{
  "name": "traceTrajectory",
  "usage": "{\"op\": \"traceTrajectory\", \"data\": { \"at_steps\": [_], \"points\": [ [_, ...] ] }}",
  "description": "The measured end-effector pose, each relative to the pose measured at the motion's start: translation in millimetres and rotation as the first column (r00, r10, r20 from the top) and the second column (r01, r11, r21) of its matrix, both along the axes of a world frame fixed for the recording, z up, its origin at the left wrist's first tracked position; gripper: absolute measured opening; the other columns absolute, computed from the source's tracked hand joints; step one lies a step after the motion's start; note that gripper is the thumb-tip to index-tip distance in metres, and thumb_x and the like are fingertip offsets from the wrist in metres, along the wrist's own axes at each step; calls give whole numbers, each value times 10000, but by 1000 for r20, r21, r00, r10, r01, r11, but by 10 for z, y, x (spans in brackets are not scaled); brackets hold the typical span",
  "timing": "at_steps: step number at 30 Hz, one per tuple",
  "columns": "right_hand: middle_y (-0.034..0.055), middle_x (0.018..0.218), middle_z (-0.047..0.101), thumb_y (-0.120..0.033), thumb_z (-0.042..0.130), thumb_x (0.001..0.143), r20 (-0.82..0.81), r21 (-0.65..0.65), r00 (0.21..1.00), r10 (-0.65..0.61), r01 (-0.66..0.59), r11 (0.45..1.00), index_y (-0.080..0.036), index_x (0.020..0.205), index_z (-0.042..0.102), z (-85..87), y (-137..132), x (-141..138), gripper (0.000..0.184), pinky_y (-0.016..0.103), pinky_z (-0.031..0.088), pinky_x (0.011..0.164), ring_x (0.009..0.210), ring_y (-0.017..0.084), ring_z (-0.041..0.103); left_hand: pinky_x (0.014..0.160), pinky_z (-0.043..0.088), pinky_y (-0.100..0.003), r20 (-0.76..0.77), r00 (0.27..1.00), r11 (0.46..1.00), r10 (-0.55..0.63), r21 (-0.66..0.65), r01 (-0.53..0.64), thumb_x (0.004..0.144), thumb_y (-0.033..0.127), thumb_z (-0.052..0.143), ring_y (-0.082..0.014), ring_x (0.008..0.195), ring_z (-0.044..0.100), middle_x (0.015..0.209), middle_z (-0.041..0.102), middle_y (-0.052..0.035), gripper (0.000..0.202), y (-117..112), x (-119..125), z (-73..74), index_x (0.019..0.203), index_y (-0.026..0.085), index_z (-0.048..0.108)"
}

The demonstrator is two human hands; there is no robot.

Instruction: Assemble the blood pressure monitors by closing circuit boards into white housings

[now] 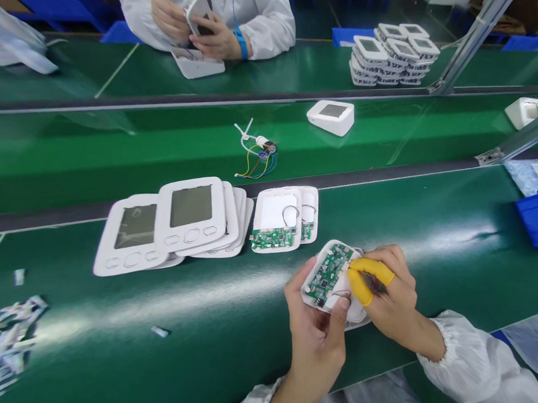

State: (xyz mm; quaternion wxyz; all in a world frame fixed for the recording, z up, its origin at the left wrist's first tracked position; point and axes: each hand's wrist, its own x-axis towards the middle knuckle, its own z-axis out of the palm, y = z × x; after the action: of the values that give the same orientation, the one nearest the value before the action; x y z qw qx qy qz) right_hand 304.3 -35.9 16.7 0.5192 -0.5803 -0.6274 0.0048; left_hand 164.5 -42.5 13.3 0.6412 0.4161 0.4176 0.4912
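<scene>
My left hand (315, 324) is wrapped round a white plastic housing (307, 295), thumb on its near edge and fingers on its left side. On the upturned inner face sits a green circuit board (327, 275), with thin wires beside it. My right hand (393, 292) wears yellow finger cots on two fingers. Those fingertips pinch together at the board's right edge, near a small white connector; they cover whatever is between them. Dark thin wires show by the right fingers. Another white part lies partly hidden beneath the housing.
Stacked white front panels with screens (191, 206) lie left, beside panels with exposed boards (273, 238). The sunken green strip carries a wired pump (266, 144) and a white device (331, 116). A co-worker's hands (214, 37) hold a housing opposite. Paper scraps (6, 347) lie lower left.
</scene>
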Motion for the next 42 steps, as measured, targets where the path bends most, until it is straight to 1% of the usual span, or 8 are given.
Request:
{"op": "traceTrajectory", "data": {
  "at_steps": [6,13,19,26,32,36,39,42],
  "points": [
    [36,869,709,-121,696,912,-78,0,997,-31,31,1000,-227,993,721,-29,-29,-105,135,345,528,678,795,180,603,913,652,-367,-5,1000,999,1,36,-1,967,262,725,-264,1126,753,1368,640,-157,652,-15,20,-30,1493,288,342],
    [27,867,720,-104,706,908,-4,7,1000,-11,11,1000,-223,977,696,18,7,-74,138,365,482,708,790,178,606,860,653,-313,-19,1000,999,-5,46,6,976,238,712,-235,1091,764,1328,665,-128,618,-6,-33,-9,1475,315,354],
    [11,829,726,-122,689,915,27,-3,1000,-15,15,1000,-233,926,706,60,3,-7,113,382,451,720,787,180,610,890,658,-395,-26,997,997,-73,34,74,952,278,740,-299,1140,748,1415,614,-168,651,8,-98,-6,1486,305,369],
    [38,902,723,-123,681,941,-80,-7,996,-42,41,999,-231,997,704,-27,-33,-163,124,374,517,716,822,187,608,883,665,-428,-40,999,999,-29,37,31,956,301,731,-316,1133,750,1354,625,-182,659,23,-51,18,1473,286,323],
    [24,856,720,-137,703,932,-10,12,1000,-24,25,1000,-235,952,699,35,-5,-78,100,388,477,720,806,189,600,912,660,-449,-8,996,995,-89,43,89,978,275,705,-298,1109,760,1393,622,-170,645,29,-98,20,1494,317,321],
    [17,843,727,-135,703,929,39,28,999,-15,14,1000,-246,952,696,67,-10,-25,113,404,460,734,822,200,599,905,664,-446,4,994,993,-110,53,109,974,270,707,-313,1150,745,1435,592,-173,622,25,-128,43,1480,319,348],
    [26,863,727,-123,703,925,4,20,1000,-24,24,1000,-242,964,695,45,-27,-74,125,398,474,724,816,200,594,899,664,-425,4,994,993,-107,42,106,974,263,709,-301,1143,747,1416,600,-162,619,27,-127,43,1470,327,344],
    [38,884,726,-98,689,926,-37,19,998,-41,42,999,-229,976,699,2,-30,-154,140,378,497,713,814,192,590,889,661,-369,12,995,994,-95,52,95,988,244,691,-266,1137,746,1374,621,-141,586,44,-114,30,1455,327,346]
  ]
}}
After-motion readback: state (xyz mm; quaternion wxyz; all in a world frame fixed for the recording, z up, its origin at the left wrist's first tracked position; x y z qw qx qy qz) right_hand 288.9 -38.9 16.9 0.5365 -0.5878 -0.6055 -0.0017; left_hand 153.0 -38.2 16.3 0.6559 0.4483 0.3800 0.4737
